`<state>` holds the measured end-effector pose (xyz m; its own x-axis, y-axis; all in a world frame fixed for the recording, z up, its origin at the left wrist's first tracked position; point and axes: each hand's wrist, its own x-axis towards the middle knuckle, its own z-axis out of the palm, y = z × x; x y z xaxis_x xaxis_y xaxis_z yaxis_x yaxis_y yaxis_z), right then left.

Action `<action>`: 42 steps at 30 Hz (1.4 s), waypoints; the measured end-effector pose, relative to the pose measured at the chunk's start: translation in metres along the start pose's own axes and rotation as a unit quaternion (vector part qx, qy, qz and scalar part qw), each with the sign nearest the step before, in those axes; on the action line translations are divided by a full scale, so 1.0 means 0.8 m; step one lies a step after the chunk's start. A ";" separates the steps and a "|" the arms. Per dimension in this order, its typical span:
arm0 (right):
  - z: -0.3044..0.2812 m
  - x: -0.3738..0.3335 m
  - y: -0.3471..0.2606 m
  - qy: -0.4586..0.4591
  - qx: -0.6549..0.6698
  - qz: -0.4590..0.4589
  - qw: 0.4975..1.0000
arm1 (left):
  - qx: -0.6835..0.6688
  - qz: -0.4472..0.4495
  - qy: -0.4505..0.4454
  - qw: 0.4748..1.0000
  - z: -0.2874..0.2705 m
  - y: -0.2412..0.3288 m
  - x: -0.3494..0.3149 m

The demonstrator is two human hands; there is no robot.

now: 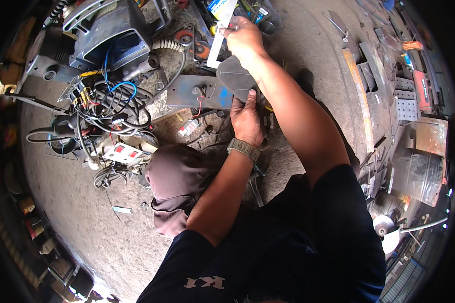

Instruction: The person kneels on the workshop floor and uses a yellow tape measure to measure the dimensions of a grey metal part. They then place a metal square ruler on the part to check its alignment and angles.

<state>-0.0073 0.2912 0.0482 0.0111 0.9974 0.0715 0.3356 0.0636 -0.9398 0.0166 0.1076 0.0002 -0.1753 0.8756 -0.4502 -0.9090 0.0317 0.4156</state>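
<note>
The left hand (247, 121) grips the near edge of a dark grey disc (235, 76): its thumb presses on the top face, while most of its other fingers are hidden beneath or behind. The disc is in front of the person, just below the right hand (244, 41), and overlaps the right end of a flat plate (182, 92). Thin straight lines run across its face. The right hand's fingers are drawn together on a white strip (216, 50), which has a short leg bent at its lower end, near the disc's upper edge. A watch (243, 148) circles the left wrist.

The plate bears blue paint, a round stud and a red wire (199, 105). Left of it lies a tangle of dark cables (131, 113) with a blue loop among them, and beyond that stands a grey machine (108, 48). A white socket strip (122, 153) with red switches sits on the near side of the cables.

On the concrete floor (111, 217) to the right are a long bar (359, 101), a perforated plate (405, 98) and a red tool (421, 91). Farther down that side is a round grinding wheel (383, 225).
</note>
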 end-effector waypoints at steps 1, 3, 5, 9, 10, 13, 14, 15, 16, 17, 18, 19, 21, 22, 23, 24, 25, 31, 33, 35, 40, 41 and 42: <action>0.000 0.002 -0.003 -0.020 0.033 -0.006 0.999 | -0.002 0.001 -0.008 1.000 -0.001 0.001 -0.001; -0.004 -0.005 -0.038 -0.047 0.128 -0.025 0.990 | -0.006 0.005 -0.026 1.000 -0.002 0.004 -0.002; -0.010 0.005 -0.058 -0.088 0.203 -0.017 0.975 | 0.008 0.001 -0.030 1.000 -0.001 0.007 -0.006; -0.055 0.004 -0.111 -0.132 0.347 -0.007 0.929 | 0.038 0.004 -0.015 0.999 0.004 0.011 -0.020; -0.068 -0.006 -0.134 -0.137 0.375 -0.004 0.917 | 0.041 0.002 -0.017 0.999 0.002 0.013 -0.022; -0.124 -0.016 -0.148 -0.123 0.396 -0.071 0.907 | 0.041 -0.010 -0.029 0.999 -0.009 0.008 -0.022; -0.147 -0.032 -0.158 -0.122 0.402 -0.068 0.905 | 0.040 -0.012 -0.032 0.999 -0.013 0.004 -0.021; -0.166 -0.040 -0.153 -0.119 0.401 -0.071 0.906 | 0.039 -0.012 -0.034 0.999 -0.016 0.004 -0.020; -0.186 -0.049 -0.146 -0.115 0.400 -0.074 0.906 | 0.038 -0.011 -0.037 0.999 -0.020 0.003 -0.019; -0.207 -0.062 -0.139 -0.090 0.380 -0.068 0.918 | 0.028 -0.018 -0.039 0.999 -0.018 0.003 -0.020; -0.223 -0.078 -0.133 -0.069 0.362 -0.063 0.928 | 0.015 -0.016 -0.040 0.999 -0.020 0.003 -0.019; -0.236 -0.094 -0.126 -0.049 0.343 -0.057 0.936 | 0.002 -0.013 -0.041 0.999 -0.022 0.003 -0.017; -0.261 -0.124 -0.110 -0.023 0.305 0.022 0.952 | -0.004 -0.010 -0.051 0.999 -0.030 0.004 -0.016; -0.270 -0.135 -0.098 -0.014 0.287 0.062 0.956 | -0.010 -0.007 -0.048 0.999 -0.033 0.006 -0.016; -0.283 -0.145 -0.079 -0.002 0.292 0.094 0.952 | -0.016 -0.006 -0.047 0.999 -0.032 0.006 -0.019; -0.295 -0.155 -0.057 0.010 0.296 0.128 0.946 | -0.021 -0.006 -0.043 0.999 -0.032 0.008 -0.022; -0.301 -0.163 -0.035 0.021 0.302 0.164 0.939 | -0.020 -0.016 -0.036 0.999 -0.029 0.013 -0.028; -0.284 -0.188 0.005 -0.024 0.313 0.241 0.918 | -0.056 -0.050 0.006 0.997 -0.039 0.022 -0.045; -0.276 -0.193 -0.014 -0.040 0.282 0.233 0.930 | -0.054 -0.046 0.001 0.997 -0.037 0.023 -0.044; -0.277 -0.198 -0.021 -0.058 0.253 0.219 0.940 | -0.056 -0.044 -0.003 0.997 -0.036 0.024 -0.046; -0.281 -0.206 -0.008 -0.137 0.193 0.157 0.959 | -0.096 -0.070 -0.042 0.992 -0.050 0.030 -0.041; -0.277 -0.207 -0.007 -0.144 0.180 0.146 0.962 | -0.073 -0.045 -0.039 0.996 -0.048 0.029 -0.042; -0.275 -0.207 -0.004 -0.151 0.167 0.136 0.965 | -0.086 -0.053 -0.057 0.993 -0.051 0.030 -0.040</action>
<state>0.1967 0.1179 0.1127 -0.2352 0.9405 -0.2453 0.0363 -0.2438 -0.9692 -0.0154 0.0609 -0.0075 -0.0405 0.9209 -0.3878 -0.9730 0.0519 0.2248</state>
